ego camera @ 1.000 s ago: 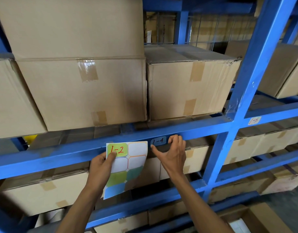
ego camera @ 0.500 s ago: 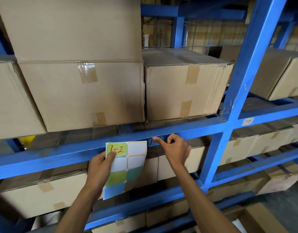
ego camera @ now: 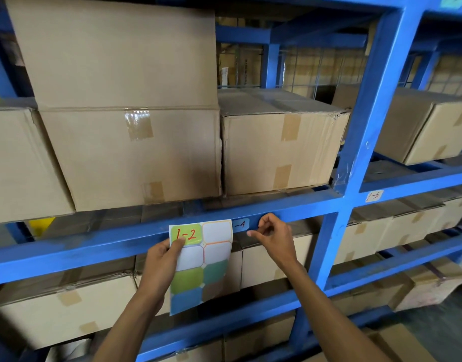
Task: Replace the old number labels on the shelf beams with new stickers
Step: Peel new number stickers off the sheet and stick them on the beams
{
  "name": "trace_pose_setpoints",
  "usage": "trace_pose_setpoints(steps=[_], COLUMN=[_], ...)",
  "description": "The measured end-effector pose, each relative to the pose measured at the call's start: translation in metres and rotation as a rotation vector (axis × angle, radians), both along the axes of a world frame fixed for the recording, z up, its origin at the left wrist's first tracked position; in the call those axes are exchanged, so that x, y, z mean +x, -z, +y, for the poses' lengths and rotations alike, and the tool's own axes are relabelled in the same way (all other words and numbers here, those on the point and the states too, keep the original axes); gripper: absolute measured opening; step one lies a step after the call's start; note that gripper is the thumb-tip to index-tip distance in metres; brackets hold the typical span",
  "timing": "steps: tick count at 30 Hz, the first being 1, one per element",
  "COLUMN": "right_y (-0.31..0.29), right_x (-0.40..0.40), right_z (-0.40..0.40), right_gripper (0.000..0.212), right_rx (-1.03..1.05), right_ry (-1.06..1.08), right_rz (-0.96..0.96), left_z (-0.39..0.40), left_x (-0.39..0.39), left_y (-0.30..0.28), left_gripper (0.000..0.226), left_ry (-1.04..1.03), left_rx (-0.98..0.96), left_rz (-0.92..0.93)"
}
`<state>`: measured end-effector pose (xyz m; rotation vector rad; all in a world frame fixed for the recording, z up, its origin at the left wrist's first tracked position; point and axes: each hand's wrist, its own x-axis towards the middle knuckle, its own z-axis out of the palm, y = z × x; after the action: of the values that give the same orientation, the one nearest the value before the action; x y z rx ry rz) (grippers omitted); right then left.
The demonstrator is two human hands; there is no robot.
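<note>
We hold the white backing sheet of coloured rectangular stickers (ego camera: pixel 200 265) up against the long blue steel shelf beam (ego camera: pixel 94 241), our left hand (ego camera: pixel 160 259) grasping its left edge with the thumb pressed over the green sticker marked "1-2" in red (ego camera: pixel 186 234), which sits at the sheet's eleven o'clock corner. The old blue label on the beam (ego camera: pixel 240 224) lies just beside the sheet's one o'clock corner; only "-4" of its writing shows, the rest being hidden behind the sheet. Our right hand (ego camera: pixel 273 240) hangs just to the three o'clock side of that label, fingers curled and forefinger meeting thumb; whether a peeled scrap is pinched there we cannot tell. We judge the sheet light, thin and floppy, so it wants a hold along one edge with the beam behind it as backing. The old label looks thin and stuck flat, likely to tear, and best lifted by a fingernail at a corner. Further along at three o'clock, past the blue upright post (ego camera: pixel 365 131), a small white label reading "1-5" (ego camera: pixel 374 196) sits on the next beam. Taped brown cardboard boxes (ego camera: pixel 130 150) fill the shelf at twelve o'clock.
</note>
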<state>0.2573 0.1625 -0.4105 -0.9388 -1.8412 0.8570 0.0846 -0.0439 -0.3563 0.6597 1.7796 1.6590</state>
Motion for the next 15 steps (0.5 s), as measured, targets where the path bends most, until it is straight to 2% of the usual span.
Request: trace_pose_setpoints(steps=[3, 8, 11, 15], right_y=[-0.015, -0.059, -0.082, -0.098], right_x=[0.0, -0.012, -0.018, -0.023], right_z=[-0.009, -0.038, -0.057, -0.078], right_gripper=[0.033, 0.019, 0.013, 0.02], right_rx=[-0.022, -0.032, 0.054, 0.242], right_ry=[-0.039, -0.074, -0.154, -0.175], right_rz=[0.029, 0.255, 0.197, 0.108], left_z=[0.0, 0.003, 0.005, 0.008], left_x=[0.001, 0.006, 0.009, 0.014], left_y=[-0.004, -0.013, -0.021, -0.035], left_gripper=[0.026, 0.026, 0.026, 0.026], left_ry=[0.018, 0.08, 0.088, 0.094], left_rx=[0.013, 0.053, 0.092, 0.16], left_rz=[0.002, 0.043, 0.061, 0.029])
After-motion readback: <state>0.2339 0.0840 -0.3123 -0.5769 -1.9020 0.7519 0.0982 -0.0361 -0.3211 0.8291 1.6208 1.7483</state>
